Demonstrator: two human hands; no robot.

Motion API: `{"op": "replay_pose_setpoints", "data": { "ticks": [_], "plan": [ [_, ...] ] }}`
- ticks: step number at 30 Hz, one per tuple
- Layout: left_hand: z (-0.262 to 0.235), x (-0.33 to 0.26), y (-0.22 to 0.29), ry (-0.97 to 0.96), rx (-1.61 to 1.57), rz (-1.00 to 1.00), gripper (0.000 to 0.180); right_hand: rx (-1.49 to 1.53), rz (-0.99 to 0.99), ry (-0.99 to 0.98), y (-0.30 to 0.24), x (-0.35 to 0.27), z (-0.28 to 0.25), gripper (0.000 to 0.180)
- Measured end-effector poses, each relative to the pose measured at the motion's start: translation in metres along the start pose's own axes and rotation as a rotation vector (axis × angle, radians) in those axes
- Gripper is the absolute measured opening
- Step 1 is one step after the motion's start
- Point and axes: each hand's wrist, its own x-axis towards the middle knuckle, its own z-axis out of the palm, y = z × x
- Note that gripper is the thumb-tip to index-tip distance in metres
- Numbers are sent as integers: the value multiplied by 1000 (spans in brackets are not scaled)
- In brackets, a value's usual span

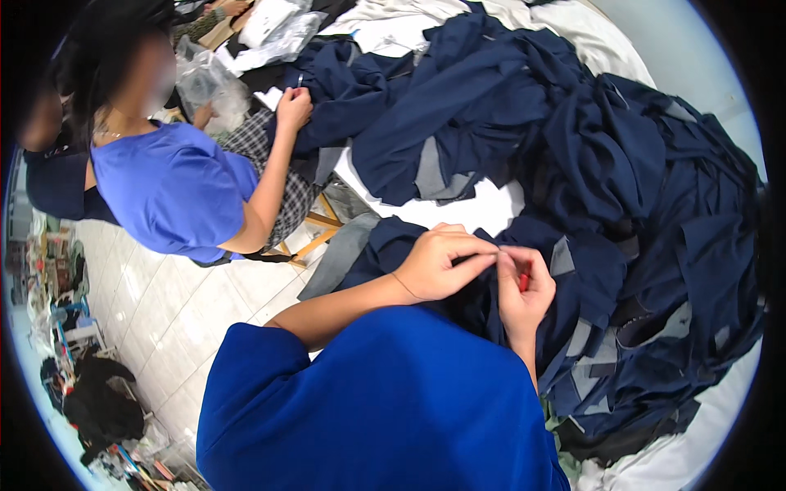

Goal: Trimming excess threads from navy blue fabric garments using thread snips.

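Note:
My left hand pinches a fold of dark navy fabric between thumb and fingers, right against my right hand. A small red tool sits in my right hand, whose fingertips meet the same fold. Both hands work over a navy garment with grey lining patches that lies on a white table. My blue sleeve fills the lower middle of the view.
A large heap of navy garments covers the table to the right and back. A co-worker in a blue shirt sits at the left on a wooden stool, one hand on another navy piece. Plastic bags lie beyond. The floor at lower left is white tile, with clutter along its edge.

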Motion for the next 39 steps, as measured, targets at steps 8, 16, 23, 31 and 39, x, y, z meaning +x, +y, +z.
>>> {"op": "replay_pose_setpoints", "data": {
  "ticks": [8, 16, 23, 31, 39],
  "plan": [
    [-1, -6, -3, -96, -82, -21, 13, 437, 526, -39, 24, 17, -10, 15],
    [4, -3, -11, 6, -184, -217, 17, 121, 108, -82, 17, 7, -12, 12],
    [3, -1, -11, -111, -149, -180, 17, 9, 64, -67, 12, 3, -8, 7],
    [1, 1, -9, -101, -699, -349, 12, 114, 127, -3, 14, 13, -5, 10],
    [-4, 5, -4, 61, -635, -158, 12, 360, 266, -200, 7, 9, 2, 19]
  ]
}}
